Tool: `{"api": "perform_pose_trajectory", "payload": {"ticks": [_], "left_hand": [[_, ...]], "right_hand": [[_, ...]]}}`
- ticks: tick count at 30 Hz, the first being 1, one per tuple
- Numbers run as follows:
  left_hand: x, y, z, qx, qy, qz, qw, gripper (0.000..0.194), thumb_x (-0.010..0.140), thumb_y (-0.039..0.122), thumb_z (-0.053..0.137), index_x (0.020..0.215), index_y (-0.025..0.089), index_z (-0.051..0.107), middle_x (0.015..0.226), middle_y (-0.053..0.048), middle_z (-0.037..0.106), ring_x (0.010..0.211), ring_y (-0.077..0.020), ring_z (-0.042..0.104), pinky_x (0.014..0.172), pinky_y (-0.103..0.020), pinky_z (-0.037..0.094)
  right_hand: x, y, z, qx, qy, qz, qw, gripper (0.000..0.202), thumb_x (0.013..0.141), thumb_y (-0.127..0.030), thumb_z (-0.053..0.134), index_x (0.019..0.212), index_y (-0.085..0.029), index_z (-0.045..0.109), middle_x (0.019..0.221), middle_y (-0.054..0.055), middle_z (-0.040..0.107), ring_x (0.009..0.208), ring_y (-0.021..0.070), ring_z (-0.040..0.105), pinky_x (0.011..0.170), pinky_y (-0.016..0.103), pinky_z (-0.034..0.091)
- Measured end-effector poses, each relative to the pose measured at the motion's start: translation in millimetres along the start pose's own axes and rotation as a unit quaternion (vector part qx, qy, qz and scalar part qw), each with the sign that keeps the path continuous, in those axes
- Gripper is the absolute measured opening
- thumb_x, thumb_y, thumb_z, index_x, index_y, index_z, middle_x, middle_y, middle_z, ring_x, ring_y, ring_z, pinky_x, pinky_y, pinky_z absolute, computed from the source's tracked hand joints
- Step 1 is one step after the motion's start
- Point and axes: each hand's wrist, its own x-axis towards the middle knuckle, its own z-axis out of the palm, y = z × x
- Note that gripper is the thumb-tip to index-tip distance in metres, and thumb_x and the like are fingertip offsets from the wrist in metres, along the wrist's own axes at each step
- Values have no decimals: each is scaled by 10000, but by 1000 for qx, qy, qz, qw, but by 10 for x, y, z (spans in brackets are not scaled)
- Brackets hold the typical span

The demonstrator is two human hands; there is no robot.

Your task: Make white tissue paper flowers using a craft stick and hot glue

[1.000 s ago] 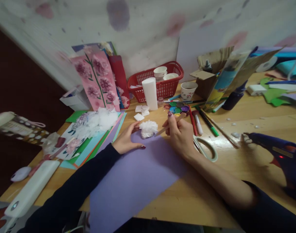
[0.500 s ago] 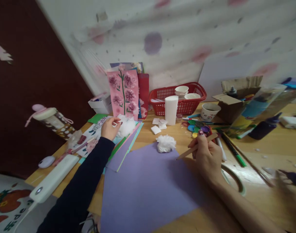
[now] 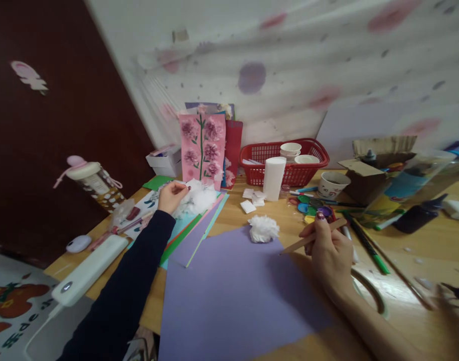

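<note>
My left hand (image 3: pixel 171 196) is at the edge of a fluffy white cotton pile (image 3: pixel 199 197), its thumb and fingertips pinched together; what they hold, if anything, is too small to tell. My right hand (image 3: pixel 329 245) grips a flat wooden stick (image 3: pixel 297 244), whose tip points down-left over the edge of a large purple sheet (image 3: pixel 229 291). A crumpled white tissue ball (image 3: pixel 264 229) rests at the sheet's top edge. Under and beside the cotton lie coloured papers (image 3: pixel 191 240) in green, purple and light blue.
Behind stand a pink flower picture (image 3: pixel 202 150), a red basket (image 3: pixel 259 173) with cups, a white roll (image 3: pixel 274 179) and a paper cup (image 3: pixel 332 185). Paint pots, pens (image 3: pixel 372 248) and a tape ring (image 3: pixel 372 296) lie right. A power bank (image 3: pixel 90 271) and bottle (image 3: pixel 96 185) are left.
The whole view has shifted, so things appear slightly further right and lower. My left hand's fingers look closer together beside the cotton. My right hand still holds the stick.
</note>
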Motion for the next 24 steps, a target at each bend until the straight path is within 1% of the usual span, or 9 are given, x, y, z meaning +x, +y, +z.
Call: {"api": "perform_pose_trajectory", "payload": {"ticks": [3,6,8,10,12,15,19,22,24], "left_hand": [[-16,52,-8,-45,-34,-18,998,310,617,329,716,849,169,588,742,-3,657,649,-140,622,685,-299,527],[-50,51,10,-60,-89,-41,993,408,549,300,760,909,155,634,693,8,639,592,-141,610,591,-286,521],[-73,18,26,-57,-121,-56,989,377,535,290,759,869,139,671,638,5,627,536,-139,583,521,-269,488],[-89,-26,41,-48,-133,-65,988,316,543,310,752,794,131,685,595,-5,626,490,-134,549,481,-260,452],[-98,-60,57,-39,-129,-66,989,277,551,335,752,731,137,678,591,-18,643,502,-142,557,494,-265,452],[-97,-79,74,-27,-113,-55,992,249,535,324,770,669,152,650,647,-36,681,616,-174,624,601,-288,503],[-72,-72,68,-12,-77,-31,997,215,553,269,752,695,158,636,741,-44,707,741,-181,650,747,-303,516],[-58,-75,48,3,-60,-25,998,238,591,271,728,791,160,662,744,-28,695,746,-178,642,747,-299,507],[-65,-80,39,16,-62,-30,998,230,567,276,753,754,164,680,700,-17,675,720,-186,631,724,-304,504]], "right_hand": [[4,9,2,2,-2,1,1000,618,780,-736,474,502,-192,567,365,-17,421,374,116,392,396,254,306],[17,29,-1,4,-5,-1,1000,611,789,-721,472,504,-189,569,368,-16,428,373,116,397,397,253,307],[21,35,-2,3,-7,-3,1000,609,794,-713,470,505,-187,571,370,-14,433,376,117,404,401,254,312],[18,29,0,3,-10,-2,1000,605,789,-712,477,506,-186,573,369,-16,430,375,115,403,404,252,313],[12,13,6,6,-8,1,1000,607,772,-723,486,507,-184,571,368,-19,428,373,112,398,399,248,310],[8,-4,13,6,-7,4,1000,622,755,-746,479,507,-183,570,366,-19,426,368,108,391,388,242,302],[14,10,2,-4,-11,-6,1000,623,772,-738,468,512,-181,572,369,-17,432,371,108,399,396,241,310],[14,19,-11,-6,-11,-8,1000,624,769,-742,473,509,-183,570,369,-13,438,371,112,401,396,244,311],[12,16,-10,-7,-10,-4,1000,630,763,-751,473,508,-183,569,370,-12,439,370,111,401,392,243,309]]}}
